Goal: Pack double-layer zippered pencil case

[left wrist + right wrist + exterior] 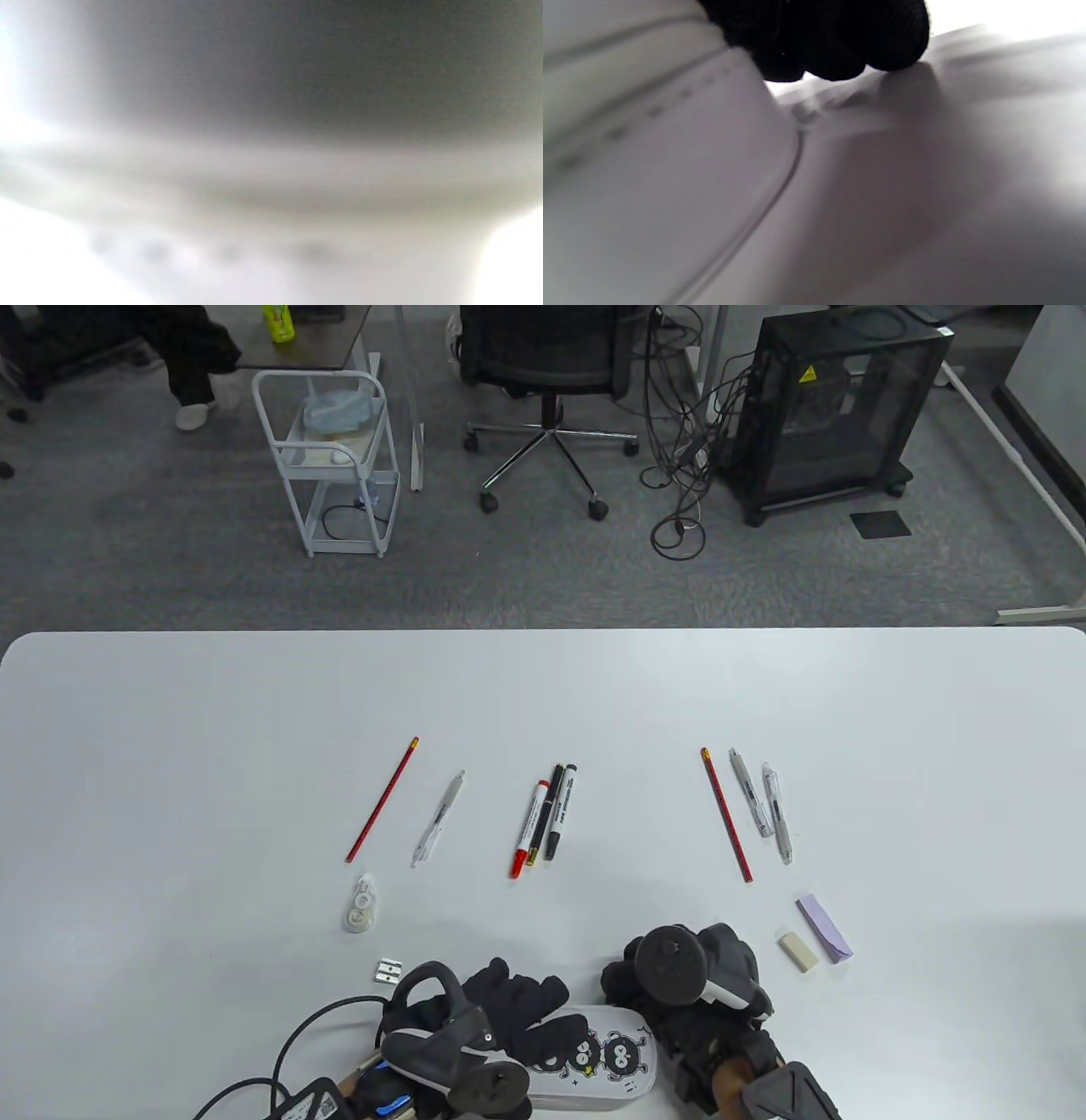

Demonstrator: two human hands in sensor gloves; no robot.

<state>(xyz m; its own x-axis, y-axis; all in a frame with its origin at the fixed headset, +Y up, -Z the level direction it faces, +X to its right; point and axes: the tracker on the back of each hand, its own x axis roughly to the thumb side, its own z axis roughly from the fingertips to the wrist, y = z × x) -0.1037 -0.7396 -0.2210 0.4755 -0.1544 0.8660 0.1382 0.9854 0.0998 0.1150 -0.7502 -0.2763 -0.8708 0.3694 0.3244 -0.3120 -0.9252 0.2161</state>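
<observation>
Pencil case (594, 1060) lies flat at the 6 o'clock edge of the surface (212, 746), long axis roughly 9-to-3, cartoon print facing up. It appears closed; the zipper is not resolved in any view.

Left hand (509, 1010) rests on the case's 9 o'clock half, fingers (543, 993) spread over the top. Whether it grips or only presses cannot be told. Left wrist view is a blur, no use.

Right hand (696, 984) sits at the case's 3 o'clock end. In the right wrist view its fingers (840, 46) are curled together, tips near the rounded end of the case (649, 190); actual contact cannot be told.

Loose stock at 12 o'clock of the case, well apart from it: two red pencils (382, 800), pens, three markers (543, 827), correction tape (362, 903), sharpener (389, 971), eraser (798, 950), lilac block (824, 927).

Handling judgement: the case looks light with a smooth moulded shell, semi-stiff, likely to slide on this slick surface. Best to pin one end flat with the left hand and take the zipper pull at the rounded end with the right.
</observation>
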